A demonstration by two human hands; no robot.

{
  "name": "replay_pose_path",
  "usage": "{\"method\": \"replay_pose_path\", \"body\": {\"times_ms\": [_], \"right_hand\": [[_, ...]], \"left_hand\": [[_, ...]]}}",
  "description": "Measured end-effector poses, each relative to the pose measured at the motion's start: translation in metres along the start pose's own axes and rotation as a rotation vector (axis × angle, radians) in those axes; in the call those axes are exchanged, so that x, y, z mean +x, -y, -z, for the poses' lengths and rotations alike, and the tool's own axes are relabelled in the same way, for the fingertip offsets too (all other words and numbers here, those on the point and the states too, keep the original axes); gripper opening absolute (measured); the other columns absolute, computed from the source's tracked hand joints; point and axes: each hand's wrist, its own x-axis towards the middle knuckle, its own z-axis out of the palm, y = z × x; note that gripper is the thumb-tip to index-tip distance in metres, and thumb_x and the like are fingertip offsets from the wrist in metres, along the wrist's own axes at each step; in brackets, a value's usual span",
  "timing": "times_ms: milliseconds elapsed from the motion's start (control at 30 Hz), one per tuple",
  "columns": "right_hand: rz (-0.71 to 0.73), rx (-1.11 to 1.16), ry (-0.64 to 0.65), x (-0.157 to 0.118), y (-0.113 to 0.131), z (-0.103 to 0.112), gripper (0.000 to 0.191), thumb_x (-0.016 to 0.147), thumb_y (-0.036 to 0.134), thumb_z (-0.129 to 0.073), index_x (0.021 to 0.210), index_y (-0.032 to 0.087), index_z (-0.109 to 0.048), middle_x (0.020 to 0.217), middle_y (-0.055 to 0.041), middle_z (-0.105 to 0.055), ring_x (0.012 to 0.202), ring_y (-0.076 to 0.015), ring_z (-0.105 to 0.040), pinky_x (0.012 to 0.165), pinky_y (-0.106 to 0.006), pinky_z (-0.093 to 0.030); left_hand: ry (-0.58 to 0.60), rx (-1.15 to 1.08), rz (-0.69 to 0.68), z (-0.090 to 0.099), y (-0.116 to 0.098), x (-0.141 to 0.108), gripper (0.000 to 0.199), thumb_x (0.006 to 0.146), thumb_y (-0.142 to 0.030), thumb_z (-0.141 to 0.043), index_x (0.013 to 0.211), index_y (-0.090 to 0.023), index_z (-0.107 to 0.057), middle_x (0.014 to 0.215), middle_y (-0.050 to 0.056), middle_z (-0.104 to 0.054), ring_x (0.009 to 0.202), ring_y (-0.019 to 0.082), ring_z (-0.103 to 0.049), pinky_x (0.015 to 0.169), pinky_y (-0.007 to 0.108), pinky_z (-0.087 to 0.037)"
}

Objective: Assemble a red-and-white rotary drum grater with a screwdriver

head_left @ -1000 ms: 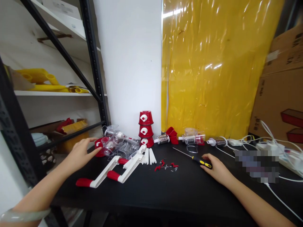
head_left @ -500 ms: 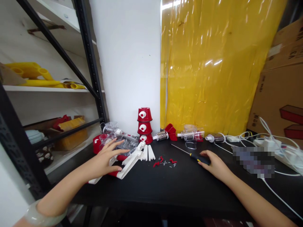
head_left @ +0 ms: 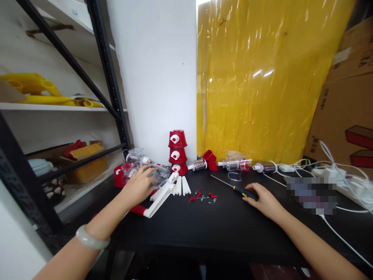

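My left hand (head_left: 140,186) reaches over the clear plastic parts (head_left: 161,175) at the left of the table, fingers apart and holding nothing. Whether its fingertips touch those parts I cannot tell. Just below and right of it lies a long white plastic part with a red end (head_left: 157,204). On the right, my right hand (head_left: 265,201) has its thumb and fingers around the black and yellow handle of a screwdriver (head_left: 240,192), whose shaft points up and left. Between the hands are small red pieces (head_left: 212,195) and several loose screws (head_left: 202,198). Two white tapered pieces (head_left: 185,186) lie behind them.
Three red cups (head_left: 177,139) are stacked near the wall. Grater drums (head_left: 199,165), a red chute (head_left: 210,160) and a clear housing (head_left: 234,161) line the back. White cables and a power strip (head_left: 346,182) occupy the right. A black metal shelf (head_left: 109,70) stands left.
My left hand has moved right and slightly forward, off the red-and-white part towards the clear plastic parts. My right hand stays at the screwdriver handle. The view has shifted slightly.
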Motion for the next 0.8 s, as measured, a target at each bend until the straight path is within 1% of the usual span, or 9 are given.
{"method": "replay_pose_path", "body": {"times_ms": [100,167,233,300,400,500,567,700,800], "right_hand": [[-0.005,0.011,0.002,-0.001,-0.002,0.0,0.028,0.075,0.041,-0.07,0.096,0.023,-0.064,0.096,-0.0066,-0.068,0.094,-0.0272,-0.065,0.087,-0.043,-0.051],[-0.01,0.016,0.004,-0.001,-0.001,0.0,0.027,0.076,0.041,-0.069,0.096,0.023,-0.063,0.096,-0.0068,-0.067,0.094,-0.0272,-0.064,0.088,-0.043,-0.051],[-0.012,0.016,0.007,-0.001,0.001,0.001,0.027,0.077,0.04,-0.068,0.097,0.023,-0.062,0.096,-0.0068,-0.067,0.094,-0.0269,-0.064,0.088,-0.043,-0.051],[-0.006,0.019,0.007,-0.001,0.004,0.002,0.026,0.079,0.041,-0.067,0.097,0.023,-0.062,0.095,-0.0068,-0.066,0.093,-0.0265,-0.064,0.087,-0.042,-0.051],[-0.003,0.026,-0.008,-0.001,0.006,0.003,0.025,0.081,0.042,-0.066,0.097,0.023,-0.062,0.095,-0.0067,-0.065,0.093,-0.0257,-0.064,0.086,-0.041,-0.052],[-0.01,0.027,-0.037,-0.002,0.005,0.003,0.025,0.082,0.043,-0.064,0.096,0.022,-0.062,0.095,-0.0066,-0.065,0.09,-0.0251,-0.064,0.084,-0.041,-0.052],[-0.011,0.024,-0.049,-0.002,0.005,0.003,0.025,0.082,0.044,-0.064,0.095,0.022,-0.063,0.094,-0.0065,-0.064,0.089,-0.0248,-0.064,0.082,-0.04,-0.053],[-0.006,0.013,-0.042,-0.002,0.003,0.002,0.026,0.084,0.044,-0.063,0.097,0.021,-0.062,0.094,-0.0068,-0.063,0.089,-0.0239,-0.064,0.08,-0.038,-0.053],[0.0,0.007,-0.042,-0.002,0.002,0.001,0.025,0.085,0.043,-0.062,0.097,0.021,-0.062,0.094,-0.0071,-0.063,0.089,-0.0234,-0.064,0.079,-0.037,-0.053]], "left_hand": [[0.002,-0.035,-0.007,-0.016,-0.006,0.004,0.014,0.079,-0.03,-0.066,0.086,-0.025,-0.076,0.131,0.009,-0.061,0.133,0.036,-0.041,0.11,0.056,-0.037],[0.003,-0.019,-0.006,-0.02,-0.005,0.006,0.019,0.08,-0.032,-0.065,0.093,-0.024,-0.076,0.132,0.01,-0.06,0.132,0.036,-0.042,0.109,0.055,-0.037],[0.005,0.023,0.003,-0.015,0.0,0.009,0.029,0.08,-0.034,-0.064,0.106,-0.024,-0.073,0.134,0.011,-0.058,0.132,0.036,-0.041,0.108,0.054,-0.037],[0.012,0.059,0.031,-0.004,0.008,0.015,0.041,0.08,-0.037,-0.064,0.119,-0.024,-0.066,0.135,0.012,-0.056,0.13,0.036,-0.043,0.106,0.053,-0.038],[0.087,0.034,0.086,0.015,0.012,0.019,0.041,0.082,-0.043,-0.059,0.117,-0.022,-0.064,0.121,0.012,-0.064,0.114,0.033,-0.056,0.096,0.046,-0.045],[0.275,-0.026,0.173,0.02,-0.005,0.012,0.036,0.088,-0.049,-0.048,0.098,-0.019,-0.065,0.092,0.009,-0.071,0.083,0.026,-0.067,0.073,0.035,-0.05],[0.379,0.018,0.203,0.014,-0.026,0.0,0.036,0.088,-0.05,-0.048,0.087,-0.019,-0.065,0.081,0.01,-0.071,0.073,0.027,-0.068,0.066,0.035,-0.049],[0.426,0.156,0.253,-0.003,-0.062,-0.02,0.032,0.084,-0.041,-0.057,0.094,-0.012,-0.067,0.096,0.02,-0.071,0.09,0.036,-0.069,0.076,0.042,-0.05],[0.42,0.189,0.274,-0.01,-0.069,-0.024,0.028,0.086,-0.031,-0.054,0.098,-0.01,-0.067,0.097,0.022,-0.071,0.095,0.036,-0.068,0.081,0.043,-0.049]]}}
